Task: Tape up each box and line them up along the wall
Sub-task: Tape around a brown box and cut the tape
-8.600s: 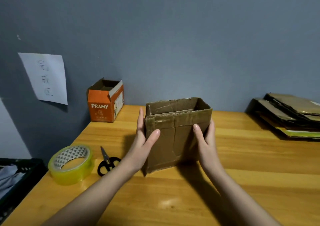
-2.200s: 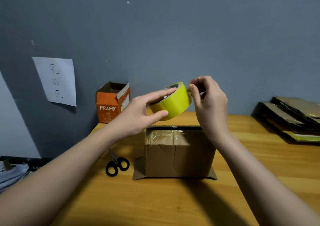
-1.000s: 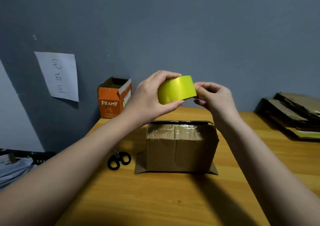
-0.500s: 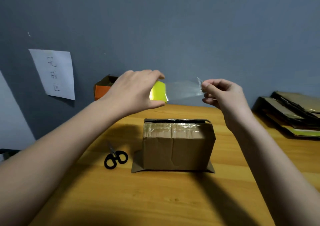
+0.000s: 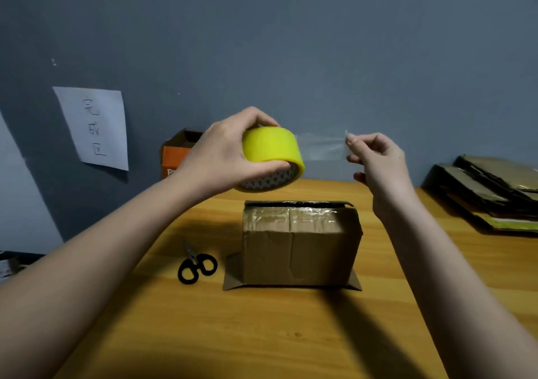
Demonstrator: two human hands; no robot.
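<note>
- Head view: against the picture from half a second ago, the tape roll (image 5: 272,157) now shows most of its yellow band and its patterned core from below, where the left hand (image 5: 224,157) hid nearly all of it before; the pulled-out clear strip (image 5: 320,147) spans about the same gap.
- The left hand grasps the roll, fingers curled over its top and the thumb under its lower rim.
- The right hand (image 5: 375,157) pinches the free end of the strip between thumb and forefinger, its other fingers loosely curled.
- The strip runs roughly level from left to right, its long axis parallel to the wall (image 5: 320,58), held in the air above the brown box (image 5: 300,244).
- The brown box stands on the wooden table (image 5: 262,335) below and between the hands, its long side facing the camera, older clear tape across its upper edge and its bottom flaps splayed on the table.
- Black scissors (image 5: 198,266) lie just left of the box.
- An orange box (image 5: 177,157) stands against the wall, partly hidden behind the left hand; a paper sheet (image 5: 93,128) is stuck to the wall at left.
- Flattened cardboard (image 5: 495,186) is stacked at the right end of the table.
</note>
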